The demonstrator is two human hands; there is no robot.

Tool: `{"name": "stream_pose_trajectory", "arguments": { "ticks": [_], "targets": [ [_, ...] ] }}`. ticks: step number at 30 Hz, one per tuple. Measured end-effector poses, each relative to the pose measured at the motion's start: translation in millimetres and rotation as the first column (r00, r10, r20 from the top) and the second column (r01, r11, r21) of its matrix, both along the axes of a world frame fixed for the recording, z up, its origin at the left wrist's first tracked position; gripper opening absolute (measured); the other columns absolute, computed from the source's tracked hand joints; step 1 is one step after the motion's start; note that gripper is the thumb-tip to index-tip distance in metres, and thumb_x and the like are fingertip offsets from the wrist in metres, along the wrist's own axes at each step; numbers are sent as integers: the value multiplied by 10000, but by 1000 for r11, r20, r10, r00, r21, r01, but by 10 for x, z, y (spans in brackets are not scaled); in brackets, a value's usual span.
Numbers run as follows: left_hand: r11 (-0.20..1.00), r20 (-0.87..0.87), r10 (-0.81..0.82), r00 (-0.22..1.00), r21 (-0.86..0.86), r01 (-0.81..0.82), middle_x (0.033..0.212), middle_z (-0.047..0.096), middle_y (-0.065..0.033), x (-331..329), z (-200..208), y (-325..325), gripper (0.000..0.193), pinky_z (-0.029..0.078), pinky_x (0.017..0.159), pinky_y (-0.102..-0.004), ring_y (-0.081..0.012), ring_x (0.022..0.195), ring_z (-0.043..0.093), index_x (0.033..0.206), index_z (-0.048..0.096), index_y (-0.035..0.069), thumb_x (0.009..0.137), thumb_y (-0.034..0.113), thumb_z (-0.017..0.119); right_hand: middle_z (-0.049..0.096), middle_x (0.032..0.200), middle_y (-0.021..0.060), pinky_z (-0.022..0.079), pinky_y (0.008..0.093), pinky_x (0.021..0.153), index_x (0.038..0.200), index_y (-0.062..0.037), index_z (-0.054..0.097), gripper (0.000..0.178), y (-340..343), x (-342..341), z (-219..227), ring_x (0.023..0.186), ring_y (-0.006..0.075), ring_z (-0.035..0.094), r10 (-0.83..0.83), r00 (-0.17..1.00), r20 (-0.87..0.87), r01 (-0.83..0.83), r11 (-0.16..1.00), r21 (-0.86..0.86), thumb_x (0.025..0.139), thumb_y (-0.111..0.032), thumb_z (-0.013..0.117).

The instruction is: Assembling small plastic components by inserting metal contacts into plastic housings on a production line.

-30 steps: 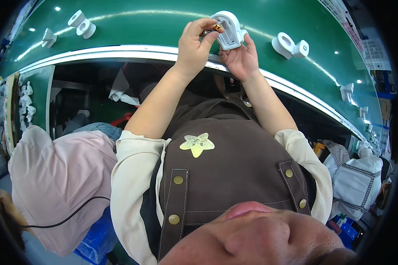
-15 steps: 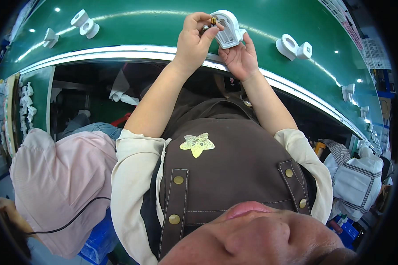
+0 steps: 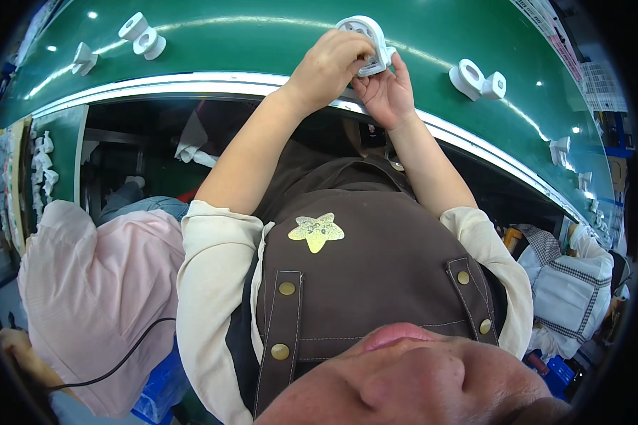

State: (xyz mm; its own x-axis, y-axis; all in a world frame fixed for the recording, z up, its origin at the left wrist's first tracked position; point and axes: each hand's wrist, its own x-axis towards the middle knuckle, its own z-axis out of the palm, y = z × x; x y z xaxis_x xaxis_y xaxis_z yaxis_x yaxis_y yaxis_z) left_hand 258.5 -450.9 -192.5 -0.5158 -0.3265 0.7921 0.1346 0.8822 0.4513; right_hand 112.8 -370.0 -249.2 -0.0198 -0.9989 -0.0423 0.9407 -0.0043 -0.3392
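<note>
Both my hands are up at the near edge of a green conveyor belt (image 3: 262, 39), holding one white plastic part (image 3: 367, 39) with a round opening. My left hand (image 3: 329, 67) covers the part's left side from above with the fingers curled on it. My right hand (image 3: 383, 92) supports it from below and the right, fingertips on its edge. The small orange piece seen earlier is hidden under my left fingers.
More white plastic parts lie on the belt: a pair at the far left (image 3: 140, 35), one (image 3: 84, 58) beside it, a pair at the right (image 3: 478, 79), others further right (image 3: 560, 149). A person in pink (image 3: 85, 283) sits to my left, a person in a checked shirt (image 3: 571, 283) to my right.
My left hand has slid over the white part and now covers the small orange piece it pinched before. The part sits slightly higher on the belt. My right hand stays under it.
</note>
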Motion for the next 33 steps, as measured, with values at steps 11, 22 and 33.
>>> {"name": "stream_pose_trajectory", "arguments": {
  "ticks": [11,22,33],
  "targets": [
    [935,26,-20,999,-354,28,927,596,-75,200,-53,-220,298,492,713,-353,-277,807,571,930,616,43,641,-27,610,566,1162,117,469,389,930,1232,-35,450,489,-81,135,11,1050,236,578,4,996,-92,-6,1000,-22,938,-425,419],
    [907,-11,71,997,-414,-69,946,607,-16,358,-107,-188,244,479,715,-336,-213,800,574,891,616,88,648,73,621,583,1122,99,492,356,850,1195,-53,491,469,-141,327,114,992,209,587,-91,982,-166,99,994,40,926,-433,437],
    [937,-78,117,990,-321,-136,972,633,-16,382,-221,-214,247,471,720,-321,-218,825,567,884,629,75,642,31,617,590,1085,91,496,367,852,1169,-58,503,437,-220,411,80,943,203,594,-121,977,-175,124,992,10,919,-413,452]
  ]
}}
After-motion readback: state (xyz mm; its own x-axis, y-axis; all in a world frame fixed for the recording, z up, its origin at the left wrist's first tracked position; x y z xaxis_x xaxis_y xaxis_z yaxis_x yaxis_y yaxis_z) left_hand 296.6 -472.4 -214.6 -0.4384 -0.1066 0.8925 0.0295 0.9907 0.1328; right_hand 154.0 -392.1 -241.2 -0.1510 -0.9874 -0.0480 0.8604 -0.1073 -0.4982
